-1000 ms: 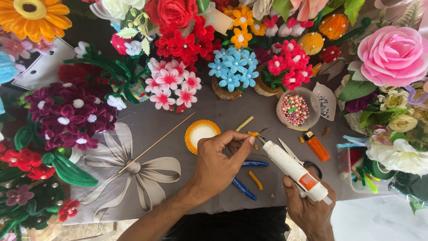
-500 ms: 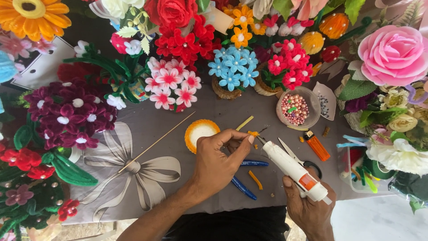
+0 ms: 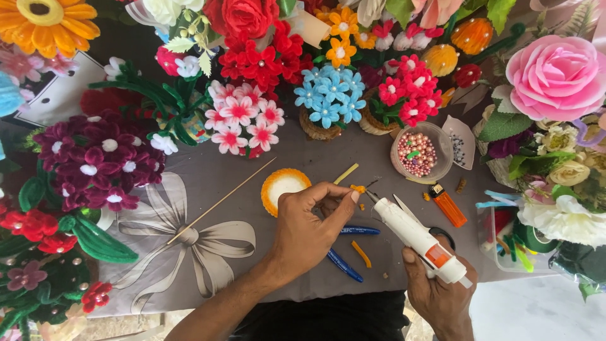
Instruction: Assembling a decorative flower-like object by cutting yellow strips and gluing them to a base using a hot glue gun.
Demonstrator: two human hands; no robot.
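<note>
Overhead, looking down on a grey tablecloth printed with a pale ribbon bow, ringed by handmade flowers. At centre, left hand curled nearly closed, thumb and forefinger pinching a small orange piece at their tips. At 4 o'clock from it, right hand wrapped around the grip of a white glue gun with an orange trigger, nozzle aimed toward 10 o'clock and just beside the pinched orange piece; whether nozzle and piece touch cannot be told. Under the left hand, two blue pens and a short orange pipe-cleaner scrap lying flat. At 11 o'clock from the left hand, a round white dish with an orange fuzzy rim. At 9 o'clock, a thin wooden skewer lying aslant. At 2 o'clock, a clear cup of pink and gold beads, with an orange lighter just below it. Along the far edge at 12 o'clock, a cluster of blue flowers in a small basket, red flowers and pink-and-white flowers to its left. At 3 o'clock, a large pink rose. At 9 o'clock, dark purple flowers
</note>
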